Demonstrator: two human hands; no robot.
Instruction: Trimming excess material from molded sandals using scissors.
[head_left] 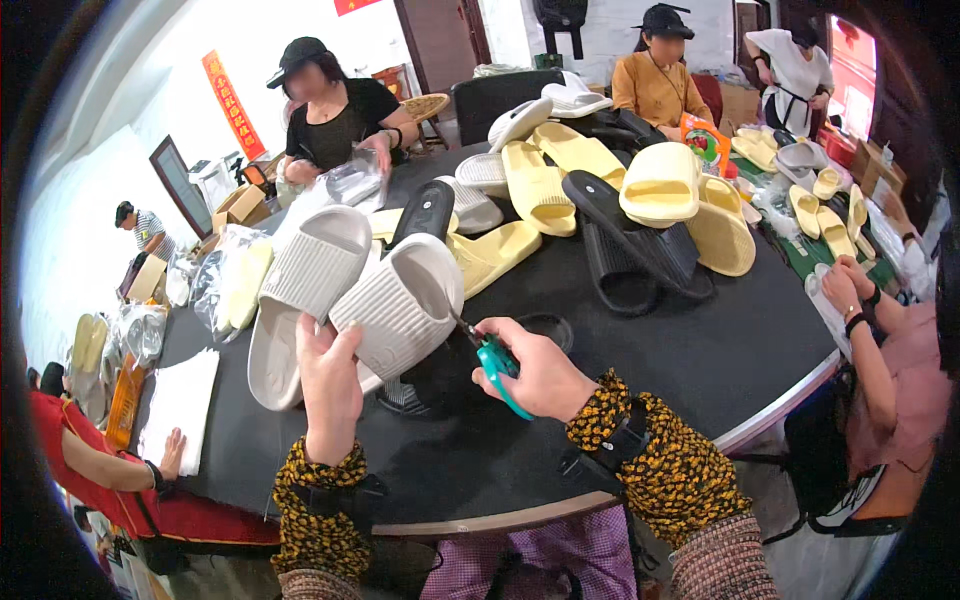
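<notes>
Care helps: left hand [330, 385] grips the white ribbed foam slipper [400, 305] steady while right hand [535, 375], just beside it, clenches small teal-handled snips [492, 360], snipping slowly.

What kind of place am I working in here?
Likely a footwear finishing or packing workshop: slide sandals heaped on a black table, the left hand holding a white pair, the right hand holding snips.

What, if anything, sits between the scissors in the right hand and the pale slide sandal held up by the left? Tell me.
Nothing visible does. The right hand holds the teal-handled scissors, whose tip already reaches the edge of the pale slide sandal. The left hand grips that sandal from below, clear of the blades. The black table lies beneath.
</notes>
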